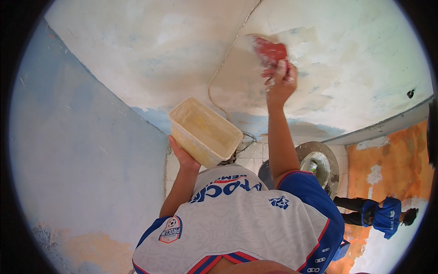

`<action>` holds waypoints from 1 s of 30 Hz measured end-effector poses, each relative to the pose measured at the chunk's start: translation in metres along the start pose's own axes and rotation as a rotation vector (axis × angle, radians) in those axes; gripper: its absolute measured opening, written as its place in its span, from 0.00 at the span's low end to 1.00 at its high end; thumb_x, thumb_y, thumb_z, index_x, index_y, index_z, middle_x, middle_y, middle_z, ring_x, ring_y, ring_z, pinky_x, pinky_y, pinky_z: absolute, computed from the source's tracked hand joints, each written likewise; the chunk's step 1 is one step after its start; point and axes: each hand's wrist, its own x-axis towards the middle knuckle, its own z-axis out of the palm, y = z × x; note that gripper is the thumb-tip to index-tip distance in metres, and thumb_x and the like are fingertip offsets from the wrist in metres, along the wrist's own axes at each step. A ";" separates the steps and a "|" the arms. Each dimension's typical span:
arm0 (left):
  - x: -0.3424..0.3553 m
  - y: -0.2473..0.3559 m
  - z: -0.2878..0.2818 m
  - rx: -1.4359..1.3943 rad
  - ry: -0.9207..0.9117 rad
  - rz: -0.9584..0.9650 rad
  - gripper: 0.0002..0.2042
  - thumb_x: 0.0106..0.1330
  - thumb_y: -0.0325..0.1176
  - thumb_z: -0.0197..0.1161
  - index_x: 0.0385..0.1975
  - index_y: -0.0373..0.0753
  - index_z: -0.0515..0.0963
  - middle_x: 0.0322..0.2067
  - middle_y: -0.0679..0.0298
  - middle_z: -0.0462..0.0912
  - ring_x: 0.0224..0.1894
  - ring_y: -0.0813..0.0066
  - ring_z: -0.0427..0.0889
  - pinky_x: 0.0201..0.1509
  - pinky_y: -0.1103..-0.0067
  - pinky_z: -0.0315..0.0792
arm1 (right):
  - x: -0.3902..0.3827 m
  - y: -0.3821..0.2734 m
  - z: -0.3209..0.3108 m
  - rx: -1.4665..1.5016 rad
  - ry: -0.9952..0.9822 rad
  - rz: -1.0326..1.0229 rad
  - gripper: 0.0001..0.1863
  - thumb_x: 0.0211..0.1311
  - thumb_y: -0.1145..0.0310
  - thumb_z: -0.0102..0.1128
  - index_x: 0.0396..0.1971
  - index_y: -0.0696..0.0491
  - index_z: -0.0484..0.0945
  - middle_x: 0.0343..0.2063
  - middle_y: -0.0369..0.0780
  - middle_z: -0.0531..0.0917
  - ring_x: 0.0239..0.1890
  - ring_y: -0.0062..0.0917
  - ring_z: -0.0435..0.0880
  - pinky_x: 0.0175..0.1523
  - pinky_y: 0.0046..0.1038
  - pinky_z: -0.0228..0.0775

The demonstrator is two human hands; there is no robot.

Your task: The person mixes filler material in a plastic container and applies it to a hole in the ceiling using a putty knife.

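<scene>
My right hand (pixel 283 78) is raised with its fingers closed on a red putty scraper (pixel 273 51), somewhat smeared by motion, whose edge lies at the wall (pixel 315 68) ahead. White paste smudges the fingers. Around the scraper the wall carries damp beige and white patches of filler. Down on the left, my left hand (pixel 185 157) grips a cream rectangular plastic tub (pixel 194 148) by its lower side. The tub is tilted, and pale residue with a yellowish streak coats its inside.
A thin cable (pixel 210 91) hangs down the wall. A bluish wall (pixel 82 150) stands on the left. Below lie white floor tiles (pixel 246 162) and a round grey basin-like thing (pixel 335 166). Another person (pixel 385 217) in blue stands at the right by an orange wall (pixel 392 160).
</scene>
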 end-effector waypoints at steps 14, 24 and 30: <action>0.008 -0.003 -0.005 0.037 -0.039 0.029 0.37 0.75 0.69 0.36 0.74 0.49 0.59 0.71 0.61 0.67 0.71 0.57 0.68 0.73 0.61 0.66 | 0.043 -0.023 -0.032 0.122 0.096 -0.102 0.12 0.77 0.61 0.57 0.42 0.56 0.75 0.23 0.38 0.83 0.18 0.16 0.80 0.18 0.17 0.62; 0.013 -0.007 0.006 -0.048 -0.080 0.112 0.38 0.75 0.68 0.35 0.76 0.47 0.58 0.73 0.61 0.65 0.73 0.57 0.65 0.74 0.61 0.64 | 0.049 -0.033 -0.062 0.154 0.041 -0.073 0.17 0.76 0.59 0.58 0.47 0.59 0.72 0.31 0.46 0.87 0.24 0.26 0.88 0.21 0.19 0.73; 0.029 -0.002 0.009 -0.094 -0.398 0.141 0.42 0.72 0.72 0.37 0.76 0.47 0.58 0.72 0.58 0.65 0.72 0.55 0.66 0.75 0.57 0.64 | 0.009 -0.070 -0.084 0.265 -0.335 0.039 0.23 0.77 0.59 0.48 0.56 0.65 0.69 0.41 0.61 0.85 0.42 0.47 0.89 0.47 0.39 0.85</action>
